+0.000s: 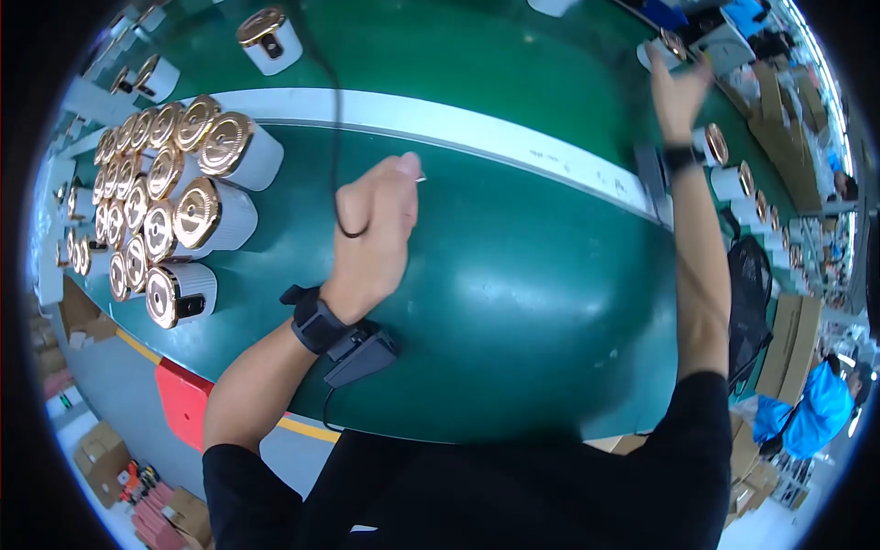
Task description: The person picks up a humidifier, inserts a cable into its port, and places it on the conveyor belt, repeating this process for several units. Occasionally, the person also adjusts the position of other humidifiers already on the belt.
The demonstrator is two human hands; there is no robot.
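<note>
Your right hand [680,99], at the upper right of the frame, has its grip spread, thumb and fingers apart, beside a white canister with a gold lid [666,51]; blur there means you cannot tell whether they touch. Your left hand [378,229], just left of the frame's centre, is curled with its grip pinching a black cable [338,119], a small metal tip [422,178] showing at the fingertips. The canister looks stiff and fairly light for its bulk; its glossy lid is likely slippery and easily scratched, so take hold around the white body. The cable should be light and bendy, best held right behind its tip. Count one cable; one canister by your right hand; one lone canister [271,42] at the upper left; roughly twenty in the packed cluster [215,215] on the green surface [513,266] at the left, overlapping too much for an exact figure; and at least five in the row [733,181] along the right edge, the farther ones too small to count.
</note>
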